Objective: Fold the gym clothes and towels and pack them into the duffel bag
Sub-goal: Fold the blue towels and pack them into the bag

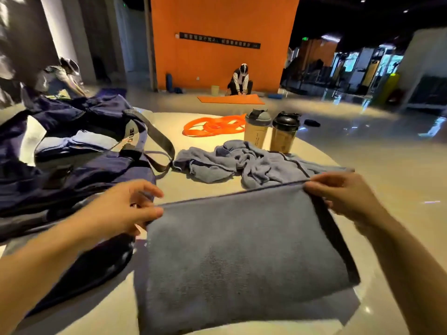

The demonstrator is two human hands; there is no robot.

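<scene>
The dark grey towel (242,250) lies folded on the surface (362,151), beside the duffel bag (72,170). The left hand (125,206) and right hand (343,194) each pinch a far corner. Judged soft, light and limp: take it by the corners, or support it underneath.

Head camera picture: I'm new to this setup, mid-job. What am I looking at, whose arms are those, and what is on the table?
There is no machine here. One camera sits on a person's head and looks forward and down, so the arms are their own. The left hand and right hand each pinch a top corner of a dark grey towel, lifting its far edge off the table. To the left lies an open navy duffel bag. Behind the towel are crumpled grey-blue clothes, two shaker bottles and orange bands.
</scene>
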